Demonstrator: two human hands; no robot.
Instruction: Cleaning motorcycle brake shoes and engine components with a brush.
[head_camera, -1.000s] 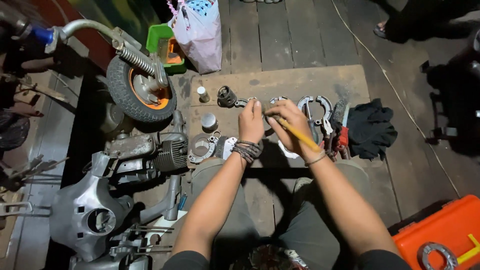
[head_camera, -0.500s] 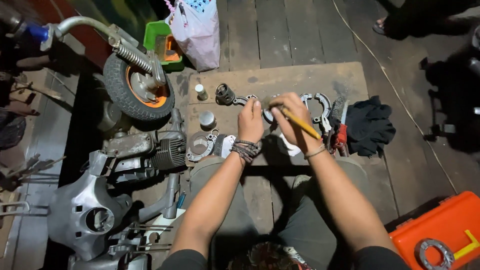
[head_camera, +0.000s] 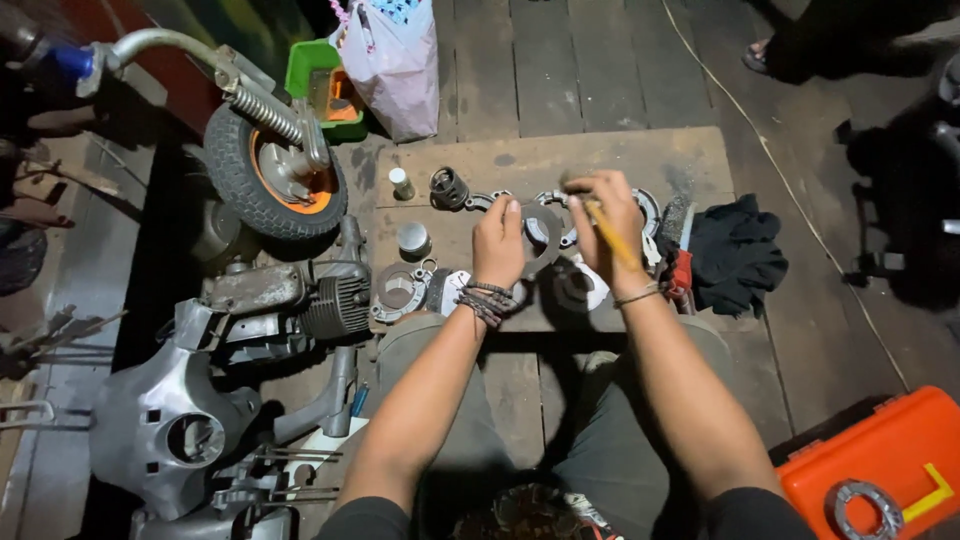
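My left hand (head_camera: 498, 242) holds a flat grey ring-shaped plate (head_camera: 541, 240) by its left edge, above a brown board (head_camera: 640, 155) on the floor. My right hand (head_camera: 612, 215) grips a yellow-handled brush (head_camera: 611, 236) with its tip near the upper right of the ring. Curved metal brake shoes (head_camera: 648, 203) lie on the board behind my right hand. A round white part (head_camera: 580, 288) lies below the ring. A cylinder-shaped engine part (head_camera: 449, 187), a small white bottle (head_camera: 402, 183) and a metal piston (head_camera: 414, 240) stand to the left.
A small wheel with an orange hub (head_camera: 272, 178), an engine block (head_camera: 300, 300) and a grey body shell (head_camera: 165, 420) lie at left. A plastic bag (head_camera: 400, 60) and green tub (head_camera: 318, 75) are behind. A black cloth (head_camera: 735, 255) lies at right, an orange toolbox (head_camera: 880, 470) at lower right.
My right hand with the brush moved up and right, away from my left hand. The grey ring in my left hand is now uncovered and plainly seen.
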